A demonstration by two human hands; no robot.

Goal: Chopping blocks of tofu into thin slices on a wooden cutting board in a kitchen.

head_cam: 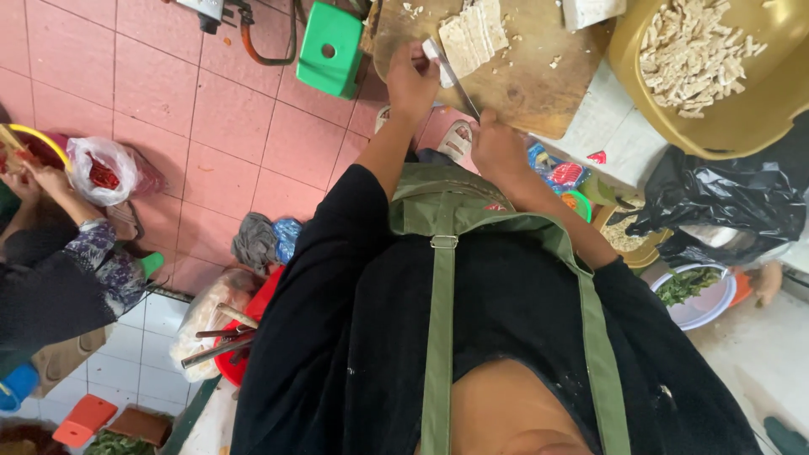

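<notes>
A pale block of tempeh (474,34), partly cut into slices, lies on a round wooden cutting board (531,88) at the top of the head view. My left hand (411,80) rests on the board's left edge, fingertips on the end slice. My right hand (499,150) is closed around the handle of a knife (455,77), whose blade runs up and left toward the tempeh beside my left fingers. A large yellow basin (758,118) to the right of the board holds several cut tempeh strips.
A green plastic stool (330,46) stands left of the board on the pink tiled floor (211,109). A black plastic bag (725,206) and a bowl of greens (693,293) sit at right. Another person (59,270) works at far left beside a bag of red chillies (105,173).
</notes>
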